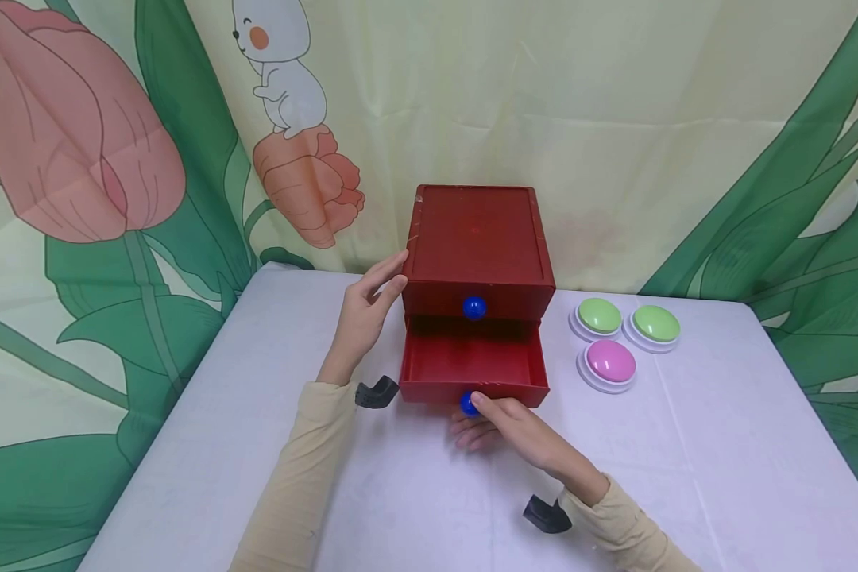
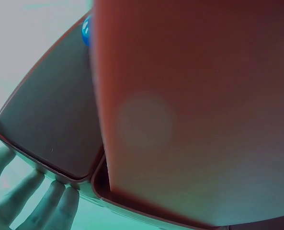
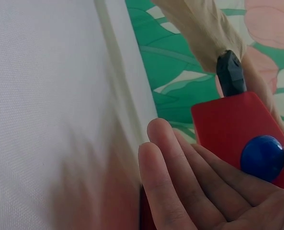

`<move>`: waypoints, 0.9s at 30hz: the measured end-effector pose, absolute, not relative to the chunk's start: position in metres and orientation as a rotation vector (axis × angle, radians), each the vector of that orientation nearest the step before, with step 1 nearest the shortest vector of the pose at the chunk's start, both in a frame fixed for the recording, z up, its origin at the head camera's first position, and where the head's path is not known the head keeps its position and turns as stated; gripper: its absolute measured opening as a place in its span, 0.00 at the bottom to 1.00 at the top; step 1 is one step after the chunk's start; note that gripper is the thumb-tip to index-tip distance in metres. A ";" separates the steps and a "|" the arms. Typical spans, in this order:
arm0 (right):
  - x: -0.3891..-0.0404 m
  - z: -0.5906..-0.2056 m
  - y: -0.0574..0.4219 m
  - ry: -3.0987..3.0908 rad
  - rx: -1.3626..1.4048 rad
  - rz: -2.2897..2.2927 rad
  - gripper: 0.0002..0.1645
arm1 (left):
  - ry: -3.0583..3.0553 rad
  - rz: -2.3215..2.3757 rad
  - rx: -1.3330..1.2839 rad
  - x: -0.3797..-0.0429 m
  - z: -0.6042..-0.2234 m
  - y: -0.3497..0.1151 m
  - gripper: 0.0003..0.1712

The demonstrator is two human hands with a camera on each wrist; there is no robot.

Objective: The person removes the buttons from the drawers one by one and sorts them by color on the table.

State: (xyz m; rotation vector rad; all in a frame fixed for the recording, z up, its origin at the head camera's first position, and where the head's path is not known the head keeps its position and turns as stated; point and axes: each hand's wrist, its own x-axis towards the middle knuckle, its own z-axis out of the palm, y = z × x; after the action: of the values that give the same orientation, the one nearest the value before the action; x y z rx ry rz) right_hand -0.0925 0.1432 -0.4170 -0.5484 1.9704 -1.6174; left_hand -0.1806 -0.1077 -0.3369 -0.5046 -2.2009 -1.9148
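A small red two-drawer cabinet (image 1: 475, 230) stands on the table. Its lower drawer (image 1: 429, 361) is pulled out, showing a bare inside; the upper drawer (image 1: 436, 300) is closed. My left hand (image 1: 361, 314) rests on the cabinet's left side with its fingers fairly straight, and the left wrist view shows the fingertips at the edge. At the lower drawer's front, my right hand (image 1: 518, 429) pinches the round blue knob (image 3: 261, 158) between thumb and index finger. Its other fingers (image 3: 163, 191) reach out loosely under the knob. Another blue knob (image 1: 474, 308) sits on the upper drawer.
Right of the cabinet are two green push lights (image 1: 600, 315) (image 1: 656, 323) and a pink one (image 1: 611, 361), all on white bases. A white cloth covers the table (image 1: 722, 445). Behind hangs a printed curtain (image 1: 586, 143). Black wrist mounts (image 1: 376, 392) show beside both arms.
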 end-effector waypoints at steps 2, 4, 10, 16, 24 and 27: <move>-0.092 -0.417 0.143 1.973 -0.549 -1.620 0.32 | -2.201 -1.914 -0.505 -0.181 -0.337 -0.108 0.26; -0.092 -0.417 0.142 1.981 -0.551 -1.621 0.32 | -2.199 -1.914 -0.506 -0.181 -0.338 -0.108 0.26; -0.092 -0.418 0.142 1.995 -0.557 -1.632 0.31 | -2.193 -1.920 -0.513 -0.181 -0.338 -0.108 0.25; -0.096 -0.418 0.141 2.008 -0.527 -1.660 0.31 | -2.181 -1.923 -0.516 -0.182 -0.339 -0.108 0.25; -0.104 -0.421 0.140 2.003 -0.492 -1.681 0.32 | -2.186 -1.921 -0.518 -0.181 -0.338 -0.108 0.25; -0.107 -0.423 0.139 2.004 -0.491 -1.679 0.33 | -2.188 -1.919 -0.516 -0.180 -0.337 -0.108 0.25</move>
State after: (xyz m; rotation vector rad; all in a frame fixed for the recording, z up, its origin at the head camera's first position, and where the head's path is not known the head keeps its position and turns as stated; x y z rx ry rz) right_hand -0.1068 0.1390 -0.4229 -0.4907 2.0035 -1.6790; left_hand -0.1805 -0.1080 -0.3367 -0.5158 -2.1883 -1.9191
